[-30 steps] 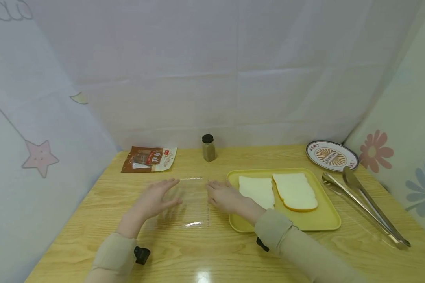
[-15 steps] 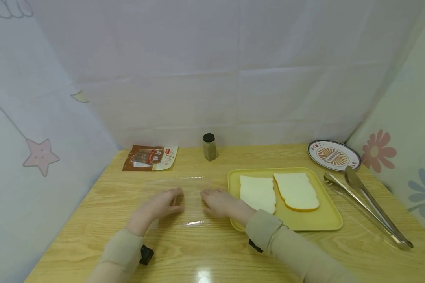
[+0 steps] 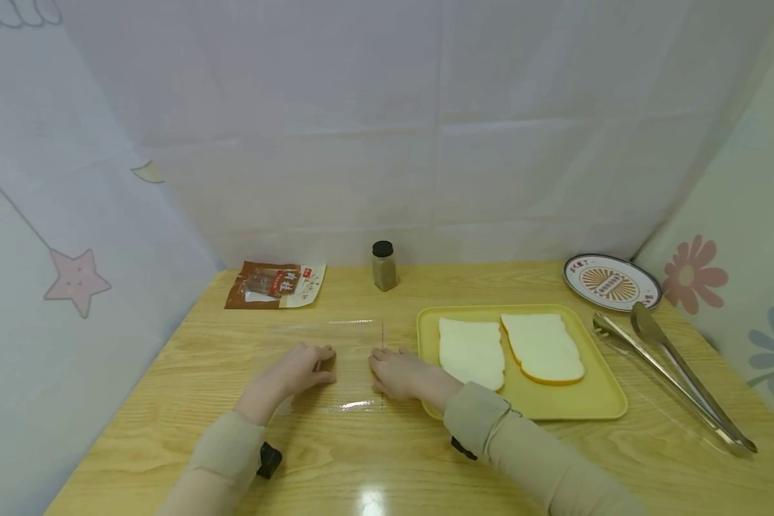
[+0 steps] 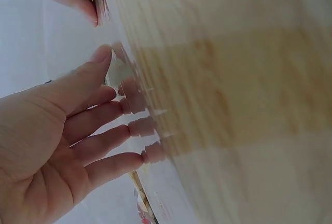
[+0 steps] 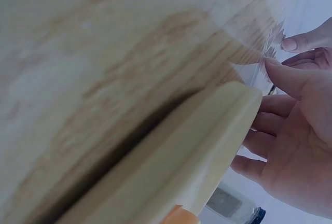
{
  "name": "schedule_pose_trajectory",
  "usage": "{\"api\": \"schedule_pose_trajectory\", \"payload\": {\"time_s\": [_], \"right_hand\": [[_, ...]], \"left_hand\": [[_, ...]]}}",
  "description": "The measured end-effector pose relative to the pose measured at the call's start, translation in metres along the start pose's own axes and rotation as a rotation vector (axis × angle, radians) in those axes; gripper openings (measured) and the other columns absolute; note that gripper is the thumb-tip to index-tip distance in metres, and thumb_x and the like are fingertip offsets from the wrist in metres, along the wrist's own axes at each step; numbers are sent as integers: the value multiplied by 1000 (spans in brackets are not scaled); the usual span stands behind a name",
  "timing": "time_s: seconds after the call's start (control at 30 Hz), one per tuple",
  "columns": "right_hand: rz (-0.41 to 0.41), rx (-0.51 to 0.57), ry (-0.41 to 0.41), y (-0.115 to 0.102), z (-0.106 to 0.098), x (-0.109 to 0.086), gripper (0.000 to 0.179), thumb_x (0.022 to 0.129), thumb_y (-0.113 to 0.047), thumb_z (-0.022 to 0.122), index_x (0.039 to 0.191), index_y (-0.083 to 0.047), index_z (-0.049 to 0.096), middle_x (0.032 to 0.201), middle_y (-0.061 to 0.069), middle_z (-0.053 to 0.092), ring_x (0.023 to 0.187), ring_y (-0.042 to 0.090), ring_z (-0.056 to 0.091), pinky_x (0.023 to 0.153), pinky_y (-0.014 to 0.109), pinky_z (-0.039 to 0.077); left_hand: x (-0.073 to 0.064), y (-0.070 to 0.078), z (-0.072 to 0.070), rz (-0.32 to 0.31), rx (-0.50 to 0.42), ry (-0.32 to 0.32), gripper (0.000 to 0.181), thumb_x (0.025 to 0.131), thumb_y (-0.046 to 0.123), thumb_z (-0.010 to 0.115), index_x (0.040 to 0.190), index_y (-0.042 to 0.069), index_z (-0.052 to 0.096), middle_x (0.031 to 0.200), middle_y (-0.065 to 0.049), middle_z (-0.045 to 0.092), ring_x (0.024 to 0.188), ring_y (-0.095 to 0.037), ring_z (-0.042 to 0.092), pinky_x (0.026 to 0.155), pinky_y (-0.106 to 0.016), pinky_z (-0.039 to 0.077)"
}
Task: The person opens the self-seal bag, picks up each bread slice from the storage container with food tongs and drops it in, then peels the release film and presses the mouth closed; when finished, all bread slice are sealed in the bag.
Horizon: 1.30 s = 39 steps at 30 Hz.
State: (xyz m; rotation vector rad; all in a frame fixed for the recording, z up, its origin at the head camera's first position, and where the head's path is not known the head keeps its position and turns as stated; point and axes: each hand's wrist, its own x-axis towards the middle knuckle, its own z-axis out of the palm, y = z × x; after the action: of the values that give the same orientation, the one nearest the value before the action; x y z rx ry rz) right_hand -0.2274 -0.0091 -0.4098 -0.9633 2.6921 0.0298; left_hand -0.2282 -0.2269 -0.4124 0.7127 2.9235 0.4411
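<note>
Found left hand and right hand nearer together over clear sheet than one second earlier.
Noted both relaxed, loosely extended, gripping nothing.

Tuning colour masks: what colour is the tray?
The tray is yellow, seen best in the head view.

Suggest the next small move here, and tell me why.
Perhaps the right hand should pinch the right edge of the clear plastic: that hand is at the edge, thumb and fingers apart, and the plastic lies on the table.
</note>
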Motion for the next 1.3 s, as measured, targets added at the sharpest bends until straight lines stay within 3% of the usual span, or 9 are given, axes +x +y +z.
{"api": "schedule_pose_trajectory", "payload": {"time_s": [0.2,0.37,0.63,0.87,1.07,1.3], "right_hand": [[-5,9,8,0,0,-2,53,97,-34,50,142,-9,39,153,8,32,141,21,31,115,47,29],[-15,17,15,0,-2,-4,52,97,-34,51,141,-8,41,153,9,32,141,22,31,115,48,29],[-38,76,49,2,-5,-3,41,95,-29,56,128,-4,53,148,15,38,137,26,38,112,40,36],[-54,98,64,6,-2,0,29,95,-25,57,114,-3,60,146,18,40,135,29,40,111,37,36],[-58,75,64,6,-1,2,24,95,-23,57,110,-6,62,145,17,41,135,30,40,111,37,37],[-71,55,74,6,-1,3,19,95,-24,57,99,-6,62,144,18,43,134,30,42,111,38,38]], "left_hand": [[0,0,0,32,-6,7,14,84,18,70,83,7,61,61,3,48,55,-7,39,49,-19,35],[1,-1,0,63,13,23,19,85,16,69,72,12,55,61,4,50,55,-6,40,51,-18,36],[2,3,-2,90,9,27,22,86,8,67,66,8,59,61,0,57,53,-4,39,49,-17,36],[3,5,0,142,54,76,13,84,6,68,73,11,71,76,-1,72,62,-3,56,56,-18,47],[3,10,2,142,167,135,11,83,8,70,72,12,73,74,1,72,67,-11,66,59,-23,53],[3,15,2,119,163,171,15,81,3,70,68,9,65,67,-1,66,61,-12,61,54,-22,49]]}}
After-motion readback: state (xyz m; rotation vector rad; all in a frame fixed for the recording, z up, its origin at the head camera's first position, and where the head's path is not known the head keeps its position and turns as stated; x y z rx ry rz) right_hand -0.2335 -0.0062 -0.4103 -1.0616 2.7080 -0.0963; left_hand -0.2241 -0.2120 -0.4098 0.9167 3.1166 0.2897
